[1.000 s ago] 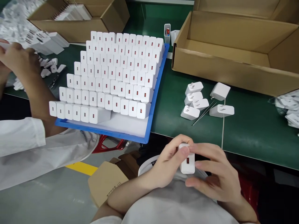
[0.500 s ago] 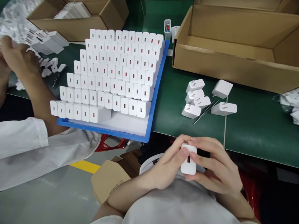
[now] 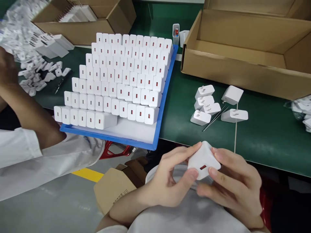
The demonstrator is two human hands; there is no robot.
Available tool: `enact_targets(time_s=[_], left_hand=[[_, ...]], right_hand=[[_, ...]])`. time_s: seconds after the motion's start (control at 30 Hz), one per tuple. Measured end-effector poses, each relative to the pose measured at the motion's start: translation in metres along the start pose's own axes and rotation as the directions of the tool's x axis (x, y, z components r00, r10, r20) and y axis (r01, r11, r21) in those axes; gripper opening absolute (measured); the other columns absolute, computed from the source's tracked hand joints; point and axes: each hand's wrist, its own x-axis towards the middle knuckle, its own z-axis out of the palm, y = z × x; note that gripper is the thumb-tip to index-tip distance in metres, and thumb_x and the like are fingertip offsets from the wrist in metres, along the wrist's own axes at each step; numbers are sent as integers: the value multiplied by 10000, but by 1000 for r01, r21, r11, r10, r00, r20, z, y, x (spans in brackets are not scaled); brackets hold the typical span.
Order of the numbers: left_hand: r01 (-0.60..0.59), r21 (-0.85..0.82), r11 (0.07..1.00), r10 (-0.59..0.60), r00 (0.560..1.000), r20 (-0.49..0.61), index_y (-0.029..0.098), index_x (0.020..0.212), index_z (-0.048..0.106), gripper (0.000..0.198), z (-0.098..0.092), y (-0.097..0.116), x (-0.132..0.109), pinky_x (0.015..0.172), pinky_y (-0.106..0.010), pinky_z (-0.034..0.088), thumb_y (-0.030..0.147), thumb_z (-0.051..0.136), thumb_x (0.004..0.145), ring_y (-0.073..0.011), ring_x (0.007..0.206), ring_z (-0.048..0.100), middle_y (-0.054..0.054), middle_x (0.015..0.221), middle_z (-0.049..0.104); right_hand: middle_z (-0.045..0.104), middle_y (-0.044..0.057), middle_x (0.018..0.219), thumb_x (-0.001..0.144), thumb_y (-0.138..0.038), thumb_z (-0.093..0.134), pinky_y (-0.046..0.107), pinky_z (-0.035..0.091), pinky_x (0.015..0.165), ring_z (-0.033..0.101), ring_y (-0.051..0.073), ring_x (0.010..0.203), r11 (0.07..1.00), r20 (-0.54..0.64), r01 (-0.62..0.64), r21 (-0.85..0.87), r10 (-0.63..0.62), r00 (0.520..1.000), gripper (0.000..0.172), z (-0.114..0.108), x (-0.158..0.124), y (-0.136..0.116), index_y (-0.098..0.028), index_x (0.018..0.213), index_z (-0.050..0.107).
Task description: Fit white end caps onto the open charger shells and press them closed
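I hold one white charger (image 3: 203, 160) with a red USB port between both hands, just in front of the green table's near edge. My left hand (image 3: 170, 176) pinches its left side with thumb and forefinger. My right hand (image 3: 233, 184) grips its right side and underside. The port faces toward me, and the charger is tilted. Several loose white chargers (image 3: 209, 105) lie on the green table (image 3: 267, 136) just beyond my hands, with a thin metal rod (image 3: 215, 118) among them.
A blue tray (image 3: 167, 84) tilted toward me carries stepped rows of white chargers (image 3: 121, 81). An open cardboard box (image 3: 243, 64) stands at back right, another box (image 3: 80, 19) at back left. A co-worker's arm in a white sleeve (image 3: 26, 152) reaches from the left. A small cardboard box (image 3: 114, 191) sits below.
I have turned the charger in my hands from upright to tilted, showing a broad face. The co-worker's hand at left has moved further left, out toward the frame edge.
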Motion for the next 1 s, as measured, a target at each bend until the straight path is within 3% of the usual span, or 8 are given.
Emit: enact_targets(time_s=[0.1,0.2,0.27,0.3,0.5,0.63,0.8,1.0], left_hand=[[-60,62,996,63,997,-50,194,1392,636,463,-5,0,5,703,-310,500,296,626,941,-188,819,570,-89,927,648],[-44,79,996,46,999,-26,202,1356,668,447,-11,3,10,686,-308,486,324,648,927,-173,771,540,-58,855,608],[-16,88,996,16,1000,5,194,1316,696,406,-14,5,13,679,-303,478,332,639,938,-173,766,537,-60,841,620],[-7,96,995,6,1000,16,185,1301,702,390,-14,5,14,680,-303,477,334,627,949,-175,773,539,-68,852,639],[-58,191,980,65,997,-34,183,1303,663,373,-3,0,15,667,-310,477,355,553,990,-183,796,550,-96,981,688],[-120,238,964,145,985,-89,166,1249,679,330,1,-1,15,641,-316,462,292,544,977,-167,719,522,-87,927,666],[-88,215,973,103,993,-58,148,1170,706,298,-3,1,18,630,-323,457,289,516,989,-177,706,522,-95,864,702],[-72,251,965,80,997,-22,163,1157,691,287,-2,1,20,671,-324,468,289,478,1013,-184,755,539,-96,953,741]], right_hand=[[635,142,1169,931,-482,661,477,624,846,666,304,1042,965,-150,-153,212,187,971,525,2,7,6,-206,1375,614],[684,129,1099,939,-478,651,370,629,725,694,251,902,817,57,-456,354,468,882,492,2,14,7,-186,1333,628],[719,94,999,952,-429,647,315,626,688,709,219,823,738,195,-553,387,521,831,417,2,17,5,-193,1295,645],[727,78,961,957,-393,646,296,625,682,714,208,804,716,210,-572,400,535,818,377,2,17,3,-202,1281,649],[741,89,984,969,-307,618,275,629,645,729,206,804,765,62,-499,407,522,851,284,10,13,3,-217,1235,662],[715,58,893,975,-342,604,275,608,610,698,187,720,781,73,-481,398,496,865,294,15,10,5,-228,1244,639],[676,56,878,967,-472,597,279,575,593,657,185,699,750,84,-480,455,501,861,335,18,7,5,-218,1183,628],[576,14,817,945,-342,622,246,465,549,522,142,648,682,88,-505,529,548,832,141,22,7,9,-223,1017,599]])
